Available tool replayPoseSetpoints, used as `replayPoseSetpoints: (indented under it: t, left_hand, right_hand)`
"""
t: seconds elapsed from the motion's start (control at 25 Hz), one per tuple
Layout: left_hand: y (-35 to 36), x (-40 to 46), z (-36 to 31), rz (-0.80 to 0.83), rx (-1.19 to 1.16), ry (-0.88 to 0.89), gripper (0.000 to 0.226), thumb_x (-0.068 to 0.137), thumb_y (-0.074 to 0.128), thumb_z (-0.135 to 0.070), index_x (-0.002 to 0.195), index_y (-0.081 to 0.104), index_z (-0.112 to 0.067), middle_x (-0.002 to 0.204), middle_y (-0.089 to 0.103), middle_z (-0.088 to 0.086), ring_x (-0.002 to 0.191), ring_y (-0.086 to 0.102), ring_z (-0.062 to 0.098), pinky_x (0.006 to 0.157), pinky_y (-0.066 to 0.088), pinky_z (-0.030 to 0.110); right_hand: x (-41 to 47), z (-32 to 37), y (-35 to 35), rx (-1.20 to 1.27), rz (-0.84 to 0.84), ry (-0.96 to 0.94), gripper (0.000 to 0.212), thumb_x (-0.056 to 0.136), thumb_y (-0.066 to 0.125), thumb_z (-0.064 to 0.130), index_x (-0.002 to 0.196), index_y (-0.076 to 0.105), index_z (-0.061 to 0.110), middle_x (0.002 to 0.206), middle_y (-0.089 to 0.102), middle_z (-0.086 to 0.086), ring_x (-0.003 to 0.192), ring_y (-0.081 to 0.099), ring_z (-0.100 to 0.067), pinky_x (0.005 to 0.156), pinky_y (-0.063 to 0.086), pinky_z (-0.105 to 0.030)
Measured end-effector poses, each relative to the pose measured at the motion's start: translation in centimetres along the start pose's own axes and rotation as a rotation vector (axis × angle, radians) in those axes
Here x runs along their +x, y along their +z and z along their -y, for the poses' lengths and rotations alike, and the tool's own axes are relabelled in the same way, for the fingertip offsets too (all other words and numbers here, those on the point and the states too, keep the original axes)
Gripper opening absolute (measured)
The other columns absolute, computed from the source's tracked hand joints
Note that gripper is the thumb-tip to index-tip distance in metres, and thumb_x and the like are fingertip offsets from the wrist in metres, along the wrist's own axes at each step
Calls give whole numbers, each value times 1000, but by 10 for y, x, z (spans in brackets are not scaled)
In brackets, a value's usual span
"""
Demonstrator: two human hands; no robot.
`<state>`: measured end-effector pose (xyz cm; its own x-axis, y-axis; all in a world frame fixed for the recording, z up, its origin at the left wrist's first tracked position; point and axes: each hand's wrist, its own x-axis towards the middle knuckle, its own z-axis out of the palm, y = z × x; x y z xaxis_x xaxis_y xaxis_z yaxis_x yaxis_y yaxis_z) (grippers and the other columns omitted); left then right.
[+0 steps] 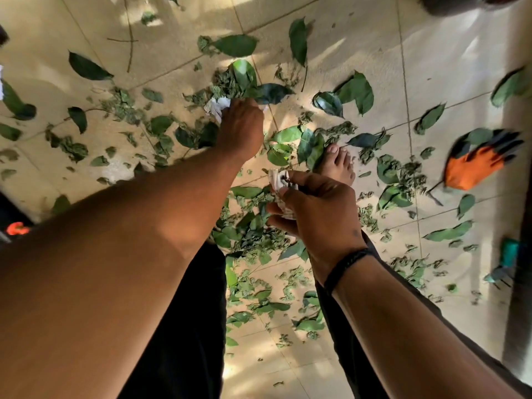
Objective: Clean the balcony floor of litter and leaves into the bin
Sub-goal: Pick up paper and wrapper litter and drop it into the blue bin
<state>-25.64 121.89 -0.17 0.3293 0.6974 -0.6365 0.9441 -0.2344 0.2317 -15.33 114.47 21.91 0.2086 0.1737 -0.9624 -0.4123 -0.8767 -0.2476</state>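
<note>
Floor: pale tiles (pixel 359 38) in patchy sunlight, strewn nearly everywhere with green leaves (pixel 236 45) and dry crumbled bits, thickest between the person's legs.
Left hand: the left hand (pixel 241 128) is stretched far down to the tiles, fingers closing on a crumpled white paper (pixel 216 106) lying among the leaves; the fingertips are hidden behind the knuckles, so how firmly it has the paper I cannot tell for certain.
Right hand: the right hand (pixel 319 207) is held higher, fingers curled tight around a second paper wad (pixel 278 182), probably kept there so the other hand is free to gather more.
Feet: a bare foot (pixel 339 164) stands in the litter just beyond the right hand.
Glove: an orange and black work glove (pixel 478 162) lies unused on the tiles, well off to the right.
Bin: not in sight from here.
Progress: early, I'd say; only paper scraps are in hand and the leaves lie untouched.
</note>
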Motion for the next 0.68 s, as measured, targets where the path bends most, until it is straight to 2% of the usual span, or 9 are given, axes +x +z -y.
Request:
replayPoseSetpoints:
  t: [0.08, 0.16, 0.24, 0.28, 0.36, 0.44, 0.48, 0.6, 0.68]
  left_hand:
    - [-21, -23, 0, -177, -324, -269, 22, 90, 62, -2, 104, 77, -10, 110, 74, 9, 104, 67, 23, 76, 51, 25]
    - [-54, -55, 1, -166, -785, -435, 14, 82, 74, -2, 86, 80, -15, 90, 78, 4, 83, 73, 15, 69, 57, 26]
    - [-89, -90, 10, 38, -1327, -425, 17, 73, 83, 1, 79, 75, -13, 83, 78, 8, 79, 74, 21, 73, 60, 32]
    - [-102, -108, 12, 180, -1492, -373, 19, 70, 84, 1, 79, 72, -11, 84, 77, 11, 79, 74, 24, 72, 59, 31]
    - [-111, -134, 7, 303, -1489, -272, 21, 70, 84, 3, 80, 69, -8, 80, 75, 10, 70, 71, 20, 62, 56, 25]
    - [-106, -143, -9, 230, -1381, -242, 22, 71, 83, 8, 79, 67, -6, 69, 72, 3, 57, 64, 9, 53, 50, 19]
    - [-101, -143, -14, 206, -1347, -226, 22, 70, 83, 9, 78, 69, -6, 67, 71, -1, 56, 63, 6, 54, 49, 17]
    - [-90, -126, -4, 297, -1292, -128, 20, 71, 86, -2, 78, 74, -17, 79, 74, -6, 72, 66, 6, 69, 51, 21]
    - [-75, -99, 14, 300, -1370, -284, 12, 79, 82, -13, 88, 76, -18, 90, 76, -5, 80, 65, 9, 63, 51, 23]
  right_hand:
    - [2, 2, 1, 8, -25, 7, 25, 95, 61, -1, 81, 67, 19, 76, 71, -8, 72, 71, -23, 63, 63, -34]
    - [5, 3, 0, 37, -78, 22, 20, 95, 61, -1, 87, 67, 17, 82, 71, -10, 77, 73, -26, 66, 63, -36]
    - [8, 0, 0, 83, -150, 52, 13, 94, 64, 1, 95, 67, 14, 88, 72, -13, 88, 74, -30, 69, 63, -37]
    - [9, -1, 0, 106, -169, 67, 9, 94, 65, 4, 97, 67, 12, 91, 72, -13, 93, 73, -33, 71, 63, -38]
    - [8, -1, 5, 173, -130, 107, 9, 94, 67, 16, 99, 69, 9, 96, 73, -13, 96, 72, -32, 75, 62, -43]
    - [9, 2, 7, 234, -46, 121, 19, 92, 71, 20, 102, 69, 5, 93, 73, -12, 84, 73, -25, 74, 62, -44]
    - [9, 3, 7, 219, -30, 102, 23, 89, 73, 15, 106, 68, 1, 88, 73, -12, 78, 73, -22, 71, 62, -41]
    - [10, 2, 10, 164, -52, 46, 15, 85, 73, -1, 98, 71, 2, 75, 72, -8, 71, 71, -20, 66, 60, -32]
    - [13, 4, 11, 155, -119, 15, 15, 85, 71, -5, 90, 72, 9, 69, 71, -6, 70, 70, -18, 65, 61, -30]
